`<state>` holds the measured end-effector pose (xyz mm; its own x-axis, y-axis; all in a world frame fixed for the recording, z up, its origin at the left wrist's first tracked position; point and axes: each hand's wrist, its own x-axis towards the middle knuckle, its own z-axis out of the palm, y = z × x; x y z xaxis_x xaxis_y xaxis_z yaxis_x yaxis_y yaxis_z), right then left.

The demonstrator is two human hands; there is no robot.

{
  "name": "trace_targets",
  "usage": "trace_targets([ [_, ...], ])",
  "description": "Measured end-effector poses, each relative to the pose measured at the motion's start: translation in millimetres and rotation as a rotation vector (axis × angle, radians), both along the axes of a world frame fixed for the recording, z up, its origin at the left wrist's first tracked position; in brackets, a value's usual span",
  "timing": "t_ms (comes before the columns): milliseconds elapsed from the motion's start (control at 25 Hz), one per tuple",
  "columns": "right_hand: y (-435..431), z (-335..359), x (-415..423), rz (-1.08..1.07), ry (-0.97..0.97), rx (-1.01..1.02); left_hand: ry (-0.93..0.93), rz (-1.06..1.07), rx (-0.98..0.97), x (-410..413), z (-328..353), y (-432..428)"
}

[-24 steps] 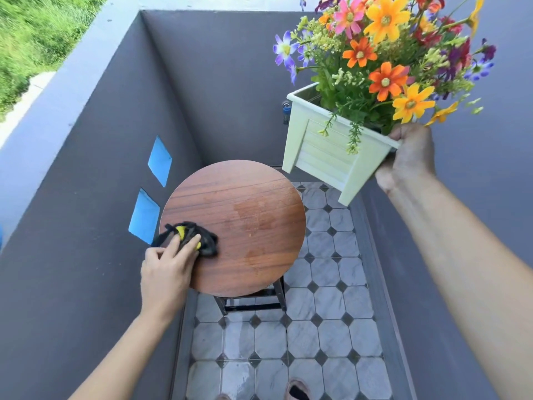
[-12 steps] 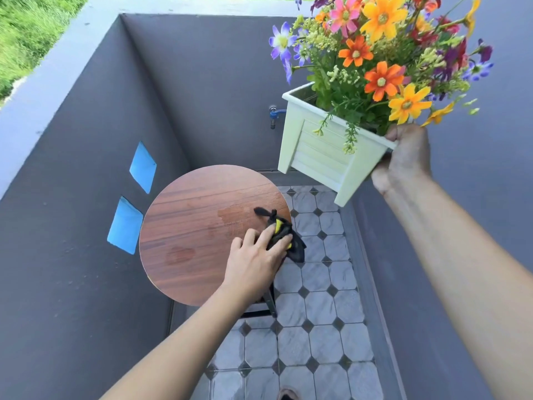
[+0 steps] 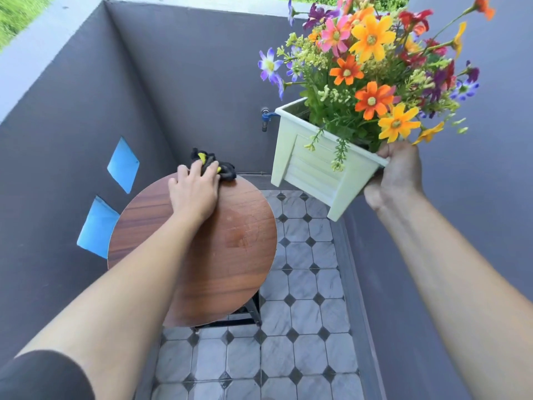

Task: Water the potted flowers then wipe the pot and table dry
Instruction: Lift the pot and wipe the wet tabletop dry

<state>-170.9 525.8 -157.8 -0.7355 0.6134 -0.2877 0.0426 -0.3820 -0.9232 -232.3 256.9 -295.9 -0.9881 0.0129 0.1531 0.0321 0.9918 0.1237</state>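
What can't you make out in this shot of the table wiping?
- Cloth: mostly under the left hand, head view.
- Table: near-left part hidden by the forearm; legs under the top.
- Pot: soil hidden by the flowers; right hand covers a corner.
- Tap: too small.

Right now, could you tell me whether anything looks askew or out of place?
Yes: the white flower pot is tilted, held in the air by the right hand beside the round table. A faint damp patch remains on the tabletop.
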Motion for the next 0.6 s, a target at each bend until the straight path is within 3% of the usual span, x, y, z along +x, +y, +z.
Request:
trace_targets([
  [240,-17.5,6.5,-0.9,0.012,0.028,-0.021,-0.016,0.239,0.026,29.3,4.5,-96.7],
  [480,-31.6,20.3,-1.8,0.023,0.087,-0.061,0.072,0.144,0.031,125.9,-1.9,-129.1],
  [600,-32.7,24.5,-1.7,0.023,0.082,-0.05,0.121,-0.012,0.005,175.6,-5.6,-117.5],
])
